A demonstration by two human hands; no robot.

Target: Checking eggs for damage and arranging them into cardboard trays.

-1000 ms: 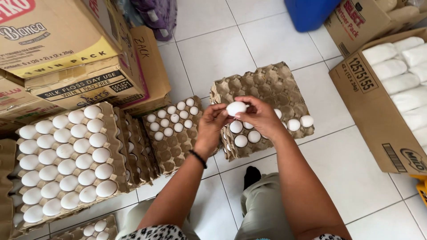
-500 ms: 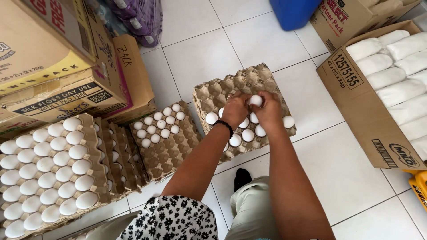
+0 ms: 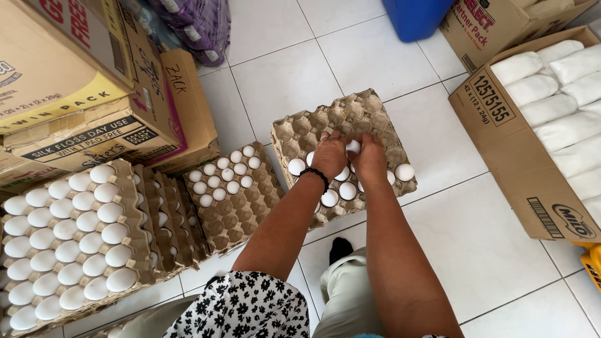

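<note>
Head view: both hands, left (image 3: 330, 154) and right (image 3: 370, 158), had lowered onto the tray (image 3: 366, 112), grips pinching one egg (image 3: 354, 146).

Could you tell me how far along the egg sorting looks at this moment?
Done: the stacked trays at left are full of white eggs. In hand: the left hand and right hand meet over the far tray, an egg between their fingertips. Left: that tray holds only a few eggs near its front, its back cups bare; the middle tray is partly filled too.
</note>
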